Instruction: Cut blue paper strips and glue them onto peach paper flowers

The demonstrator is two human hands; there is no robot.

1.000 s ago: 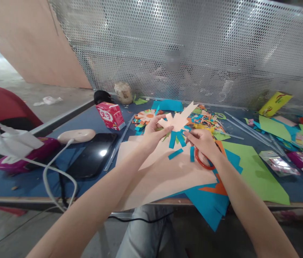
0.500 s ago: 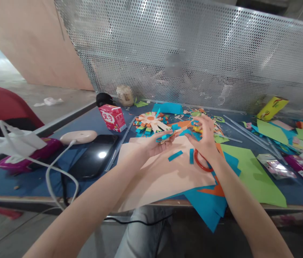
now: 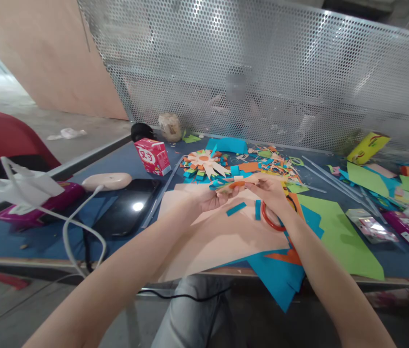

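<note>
From where I stand, the person's left hand (image 3: 216, 197) holds a small layered paper piece (image 3: 222, 189), its fingers curled around the underside. Blue and pale tabs stick out of it, and an orange part (image 3: 238, 184) shows on the side facing the right hand (image 3: 270, 189). The right fingertips meet that orange part; whether they pinch it or only press on it, I cannot tell. The piece is up off the surface (image 3: 121, 162), above the far part of a large peach sheet (image 3: 208, 246).

Two blue strips (image 3: 236, 209) lie on the peach sheet, just below the hands, and a red ring (image 3: 272, 224) sits near the right wrist, partly hidden by it. Blue sheets (image 3: 279, 280) poke out from under the peach one and hang over the near edge, with a green sheet (image 3: 338, 237) to their right. Beyond the left hand rests a fringed paper flower (image 3: 203, 158), beside a scatter of scraps (image 3: 280, 162). A pink box (image 3: 153, 157) stands to the flower's left.
</note>
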